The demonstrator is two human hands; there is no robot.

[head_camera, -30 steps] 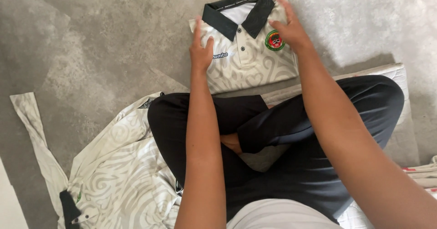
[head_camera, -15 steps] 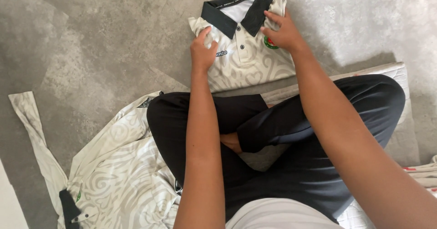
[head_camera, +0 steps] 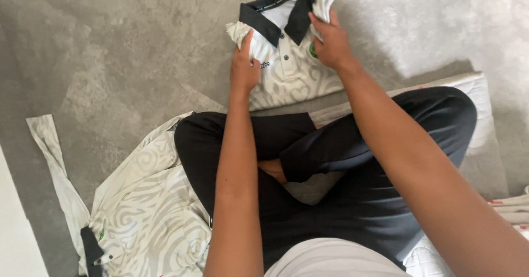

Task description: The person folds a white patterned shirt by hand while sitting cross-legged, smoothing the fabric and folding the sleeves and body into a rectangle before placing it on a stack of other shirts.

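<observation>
White cloth with a pale swirling pattern and a black collar makes up the folded shirt [head_camera: 286, 68], which lies on the grey carpet [head_camera: 110, 51] in front of the person's crossed legs. It sits face up, collar at the far end, a row of small buttons running down the placket, and a round green badge half hidden near the right hand.

The left hand [head_camera: 244, 68] is closed around the shirt's left edge, fingers curled over a bunched fold of cloth just below the collar; the thumb side is turned away, so how tight the grip is cannot be told exactly. The right hand [head_camera: 329, 40] grips the shirt's right edge, where the cloth is raised off the carpet and gathered into a roll between the fingers and the palm (the top of that roll stands up above the knuckles). Both sides of the shirt are thus pinched inward while its lower part stays flat on the carpet.

The person sits cross-legged in dark trousers [head_camera: 341, 161], a bare foot showing between the knees. A second shirt [head_camera: 149, 216] of the same pattern lies spread out and unfolded at the left knee, partly under the leg, one sleeve stretched toward the far left. A thin white quilted mat [head_camera: 485, 95] lies under the right leg, its corner showing beyond the knee.
</observation>
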